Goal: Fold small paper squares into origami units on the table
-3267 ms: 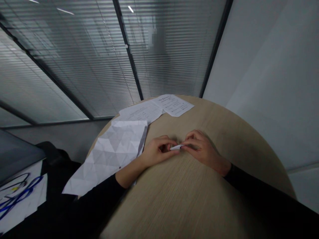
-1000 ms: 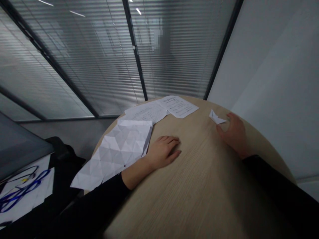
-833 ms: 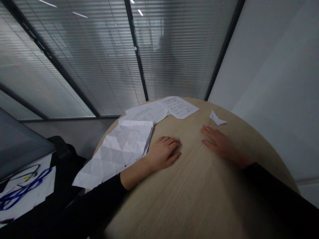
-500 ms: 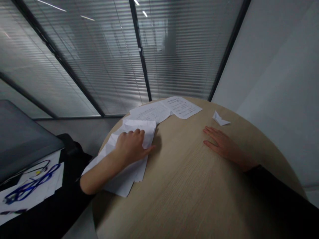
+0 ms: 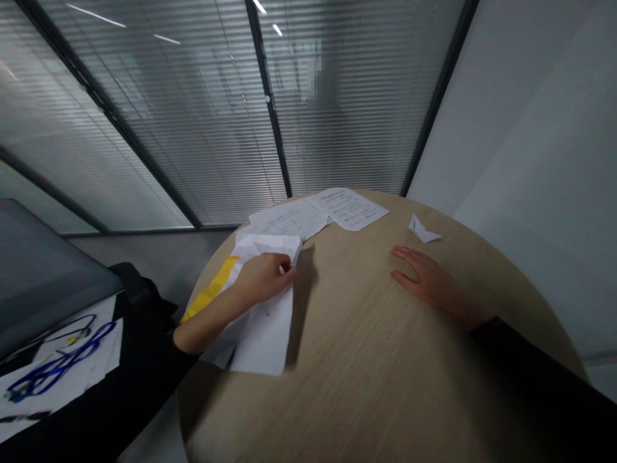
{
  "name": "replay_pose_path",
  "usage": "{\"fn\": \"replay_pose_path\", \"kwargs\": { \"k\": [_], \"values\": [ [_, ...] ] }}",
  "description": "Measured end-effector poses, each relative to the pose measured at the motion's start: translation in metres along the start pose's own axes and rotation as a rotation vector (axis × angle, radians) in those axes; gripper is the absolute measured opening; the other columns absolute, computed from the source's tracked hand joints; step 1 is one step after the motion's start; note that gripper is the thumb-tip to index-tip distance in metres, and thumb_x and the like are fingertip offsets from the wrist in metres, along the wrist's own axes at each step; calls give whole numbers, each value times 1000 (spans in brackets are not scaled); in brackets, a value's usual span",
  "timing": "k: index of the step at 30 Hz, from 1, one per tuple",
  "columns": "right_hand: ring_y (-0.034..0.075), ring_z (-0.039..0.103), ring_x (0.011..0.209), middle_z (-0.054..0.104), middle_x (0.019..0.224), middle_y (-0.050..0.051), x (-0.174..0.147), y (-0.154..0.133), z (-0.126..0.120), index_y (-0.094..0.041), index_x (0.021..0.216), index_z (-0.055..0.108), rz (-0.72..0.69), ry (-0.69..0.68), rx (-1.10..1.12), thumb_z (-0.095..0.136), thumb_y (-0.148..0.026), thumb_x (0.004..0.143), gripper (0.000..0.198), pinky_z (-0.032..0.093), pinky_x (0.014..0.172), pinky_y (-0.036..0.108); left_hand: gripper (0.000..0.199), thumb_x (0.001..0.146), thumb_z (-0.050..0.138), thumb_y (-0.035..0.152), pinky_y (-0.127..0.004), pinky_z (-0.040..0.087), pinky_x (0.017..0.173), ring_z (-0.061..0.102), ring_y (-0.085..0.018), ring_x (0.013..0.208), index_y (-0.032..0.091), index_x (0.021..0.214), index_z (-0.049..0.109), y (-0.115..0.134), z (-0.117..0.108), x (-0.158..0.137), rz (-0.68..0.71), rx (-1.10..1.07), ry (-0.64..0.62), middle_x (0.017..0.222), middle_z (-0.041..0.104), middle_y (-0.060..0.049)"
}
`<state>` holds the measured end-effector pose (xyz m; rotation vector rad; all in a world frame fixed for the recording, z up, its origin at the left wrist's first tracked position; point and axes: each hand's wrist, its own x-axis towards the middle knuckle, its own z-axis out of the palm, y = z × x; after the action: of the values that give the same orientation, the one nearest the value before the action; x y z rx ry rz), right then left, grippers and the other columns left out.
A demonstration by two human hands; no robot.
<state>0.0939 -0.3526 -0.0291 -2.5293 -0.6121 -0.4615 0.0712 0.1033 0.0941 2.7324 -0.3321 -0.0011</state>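
My left hand (image 5: 264, 278) is closed on a white sheet of paper (image 5: 270, 334), pinching its right edge between thumb and fingers. That sheet is lifted and casts a shadow on the wooden table (image 5: 347, 334). Under and behind it lie more loose white sheets, and a yellow strip (image 5: 212, 292) shows left of my wrist. On the right, my right hand (image 5: 427, 276) rests on the tabletop, fingers stretched out and thumb apart, holding nothing. Just beyond its fingertips sits a small folded white paper piece (image 5: 423, 230).
Printed sheets (image 5: 349, 209) lie at the table's far edge. To the left, a blue cord (image 5: 60, 363) rests on papers on a dark surface beside a grey chair back (image 5: 48, 270). A glass partition with blinds (image 5: 202, 128) stands behind, a plain wall (image 5: 540, 161) at right.
My left hand has gone from lying spread on the papers to gripping a sheet and raising it. A yellow strip has come into view. The right hand stays in place.
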Motion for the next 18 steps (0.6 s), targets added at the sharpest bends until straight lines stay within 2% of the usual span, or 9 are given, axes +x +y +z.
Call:
{"fn": "replay_pose_path", "kwargs": {
  "k": [4,7,9,11,14,16,18],
  "values": [
    [43,72,152,75,163,17,1,-12,-1,-28,164,65,2,40,49,66,-56,111,59,55,132,71,33,108,65,44,-32,58,58,73,-21,63,22,85,71,29,36,35,26,-656,-52,73,75,-5],
    [43,75,146,78,156,18,3,-16,-2,-26,160,67,48,62,71,65,-55,112,56,58,129,70,43,114,66,53,-35,68,71,81,-23,77,20,88,75,59,69,52,169,-818,-41,85,82,-8],
    [44,73,149,77,158,20,4,-17,-5,-24,160,66,101,116,96,61,-54,115,54,56,130,71,51,121,54,60,-40,73,86,86,-27,98,20,105,83,75,82,52,343,-768,-96,105,89,-13],
    [44,70,153,75,161,21,5,-18,-9,-24,162,64,139,208,126,57,-54,117,54,53,131,73,52,122,52,63,-46,71,108,84,-30,126,23,129,84,85,87,45,476,-607,-167,136,88,-13],
    [44,67,155,73,164,20,3,-30,-17,-26,164,62,67,324,143,57,-52,118,53,52,132,74,61,120,56,67,-55,49,140,63,-34,163,23,159,70,82,78,32,593,-348,-187,175,66,-15],
    [41,67,157,71,167,17,2,-45,-22,-29,164,62,-60,317,130,58,-45,118,48,51,133,72,69,117,60,70,-63,33,148,50,-37,174,22,166,64,72,68,27,638,-201,-204,184,55,-16],
    [39,67,156,72,166,13,0,-65,-25,-33,157,67,-203,256,108,59,-38,118,40,52,133,69,72,116,62,69,-70,21,150,43,-41,178,20,168,62,57,57,26,641,-95,-209,187,50,-18]
  ]
}}
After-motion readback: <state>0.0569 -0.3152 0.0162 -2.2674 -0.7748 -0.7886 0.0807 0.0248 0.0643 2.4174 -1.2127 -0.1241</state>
